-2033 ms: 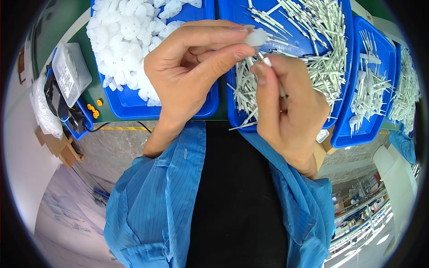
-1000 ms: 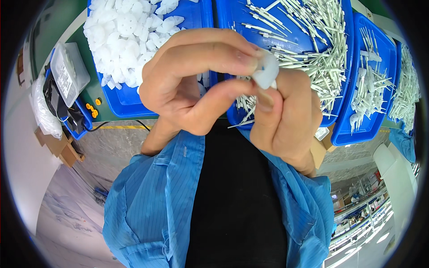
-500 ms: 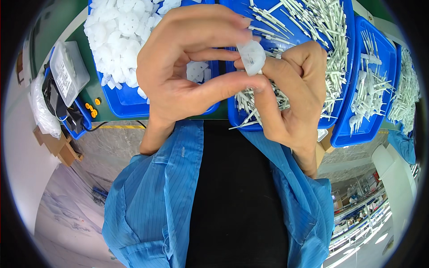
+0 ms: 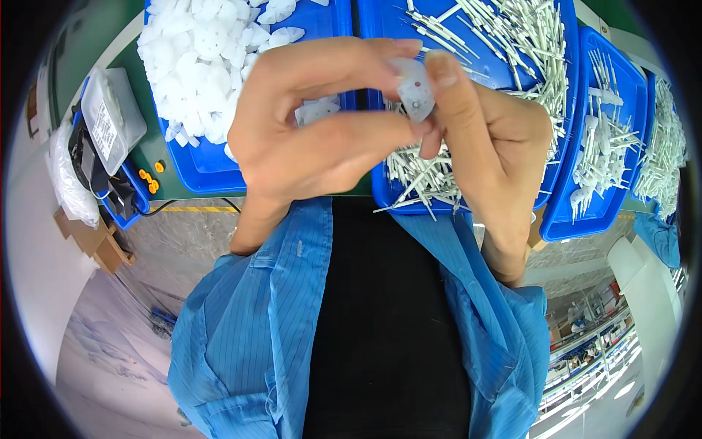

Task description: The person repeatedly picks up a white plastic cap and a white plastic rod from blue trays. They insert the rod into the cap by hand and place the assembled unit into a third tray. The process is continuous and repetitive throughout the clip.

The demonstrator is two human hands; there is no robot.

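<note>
Holding: your left hand point(image 4: 289, 154) pinches a small white piece point(image 4: 417, 91) between fingertips and thumb, a narrow grip.
Right hand: your right hand point(image 4: 501, 143) has its thumb against the piece's right edge; its other fingertips are partly hidden, so you cannot tell whether they grip anything.
White piece: it is up above the left part of the middle tray, its holed face toward you.
Table edge: the front edge of the green table point(image 4: 172, 184) runs just below your wrists, close to the trays' near rims, with the grey floor point(image 4: 194, 241) beyond.
Room between trays: you have a thin dark gap between the left and middle trays; the middle and right ones stand almost side to side.
Room inside: bare blue shows along the right side of the left tray and in the upper left of the middle one.
Left tray: this blue tray point(image 4: 325, 25) carries a heap of white pieces point(image 4: 208, 62).
Middle tray: this blue tray point(image 4: 479, 71) carries loose thin white sticks point(image 4: 545, 55), thickest along its right side and near end.
Right tray: this narrower blue tray point(image 4: 567, 228) bears sticks and white pieces mixed.
Far right: more sticks lie heaped.
Far left: a clear box point(image 4: 129, 99), a plastic bag point(image 4: 77, 186) and small orange caps point(image 4: 159, 167) sit together.
</note>
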